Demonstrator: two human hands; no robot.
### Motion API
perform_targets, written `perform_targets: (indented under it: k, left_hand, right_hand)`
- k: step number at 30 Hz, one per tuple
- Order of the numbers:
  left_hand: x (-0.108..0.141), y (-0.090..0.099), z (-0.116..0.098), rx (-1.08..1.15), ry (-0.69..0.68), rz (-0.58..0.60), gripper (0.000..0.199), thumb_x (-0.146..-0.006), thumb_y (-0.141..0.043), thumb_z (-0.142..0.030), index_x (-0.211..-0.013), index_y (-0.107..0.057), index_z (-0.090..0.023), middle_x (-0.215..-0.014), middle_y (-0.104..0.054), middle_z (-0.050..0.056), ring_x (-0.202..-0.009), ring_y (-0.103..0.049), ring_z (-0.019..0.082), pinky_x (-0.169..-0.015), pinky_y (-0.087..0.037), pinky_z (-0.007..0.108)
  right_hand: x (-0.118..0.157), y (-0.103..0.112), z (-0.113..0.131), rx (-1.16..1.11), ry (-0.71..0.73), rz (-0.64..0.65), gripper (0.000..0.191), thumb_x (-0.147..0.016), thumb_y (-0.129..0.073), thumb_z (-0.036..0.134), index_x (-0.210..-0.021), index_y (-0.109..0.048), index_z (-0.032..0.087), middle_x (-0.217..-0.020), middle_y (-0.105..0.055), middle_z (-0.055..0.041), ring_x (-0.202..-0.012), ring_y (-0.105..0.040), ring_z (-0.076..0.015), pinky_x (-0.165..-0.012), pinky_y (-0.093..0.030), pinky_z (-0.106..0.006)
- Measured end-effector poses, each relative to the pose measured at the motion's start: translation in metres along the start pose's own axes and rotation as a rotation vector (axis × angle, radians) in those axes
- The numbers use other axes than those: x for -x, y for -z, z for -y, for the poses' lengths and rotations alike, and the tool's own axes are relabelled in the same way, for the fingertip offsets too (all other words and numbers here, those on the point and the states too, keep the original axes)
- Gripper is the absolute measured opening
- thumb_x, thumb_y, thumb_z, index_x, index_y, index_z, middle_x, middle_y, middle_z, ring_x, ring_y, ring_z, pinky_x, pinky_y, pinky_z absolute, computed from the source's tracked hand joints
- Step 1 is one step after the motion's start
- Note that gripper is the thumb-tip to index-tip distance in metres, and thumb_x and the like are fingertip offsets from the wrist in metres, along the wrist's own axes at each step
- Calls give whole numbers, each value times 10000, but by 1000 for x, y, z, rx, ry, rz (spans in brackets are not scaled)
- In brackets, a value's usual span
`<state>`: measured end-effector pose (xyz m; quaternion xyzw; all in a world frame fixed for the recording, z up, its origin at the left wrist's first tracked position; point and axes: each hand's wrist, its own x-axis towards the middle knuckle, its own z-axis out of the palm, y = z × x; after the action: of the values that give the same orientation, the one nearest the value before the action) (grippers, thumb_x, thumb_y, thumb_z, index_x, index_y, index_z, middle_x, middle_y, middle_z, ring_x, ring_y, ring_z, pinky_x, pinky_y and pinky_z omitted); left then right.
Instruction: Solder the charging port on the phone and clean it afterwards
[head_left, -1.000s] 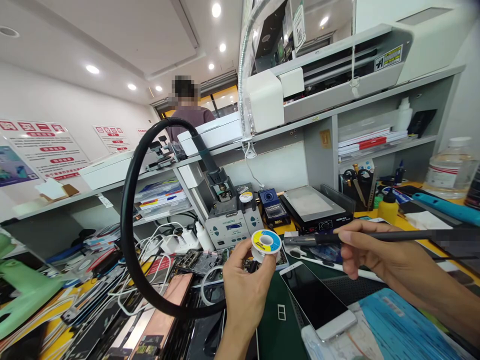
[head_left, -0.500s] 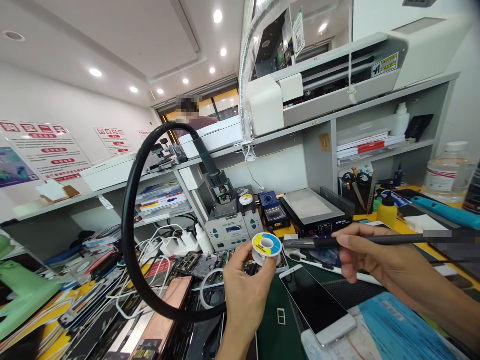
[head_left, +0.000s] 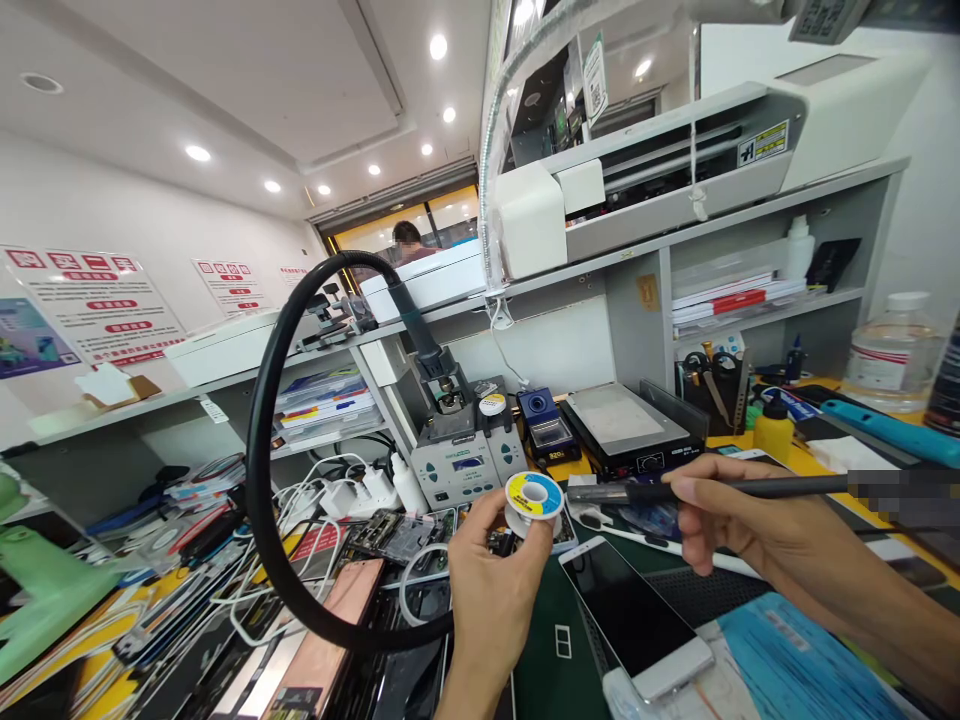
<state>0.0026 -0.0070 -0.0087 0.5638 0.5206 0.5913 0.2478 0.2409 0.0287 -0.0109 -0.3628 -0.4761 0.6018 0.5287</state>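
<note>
Left fingers (head_left: 482, 521) clasping spool (head_left: 531, 507), right fingers (head_left: 714, 500) gripping black tool (head_left: 795, 486), tip near spool; lining-up step, apparently; next move wants steadiness.

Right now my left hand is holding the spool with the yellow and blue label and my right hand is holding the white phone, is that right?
Not quite: in the head view, your right hand holds a dark pen-shaped tool; the white phone lies below, touched by neither hand. Your left hand does hold the spool with the yellow and blue label.
</note>
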Motion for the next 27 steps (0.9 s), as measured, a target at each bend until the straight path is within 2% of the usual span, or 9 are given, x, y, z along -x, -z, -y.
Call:
perform_targets:
  k: [12, 19, 27]
  left_hand:
    - [0, -1, 0, 23, 4, -16, 261, -823, -750, -385, -997, -785, -194, -967, -776, 51, -899, -669, 256, -790, -488, 310]
    - [-1, 1, 1, -10, 19, 35, 269, -857, -722, -393, -1031, -763, -192, -995, -761, 58, -929, -653, 258, -810, -484, 320]
    - [0, 1, 3, -3, 19, 37, 281, -844, -733, -404, -1022, -758, -187, -981, -754, 63, -927, -651, 259, -809, -489, 334]
  right_hand:
    - [-1, -2, 1, -12, -3, 6, 255, -683, -885, 389, -813, -766, 205, -607, -706, -27, -508, -682, -216, -466, -562, -291]
    - [1, -6, 4, -15, -12, 0, 261, -691, -883, 406, -799, -764, 200, -598, -703, -25, -501, -675, -201, -462, -561, -279]
    - [-2, 0, -2, -11, -13, -2, 291, -676, -888, 423, -811, -771, 194, -599, -705, -41, -496, -680, -218, -445, -568, -292]
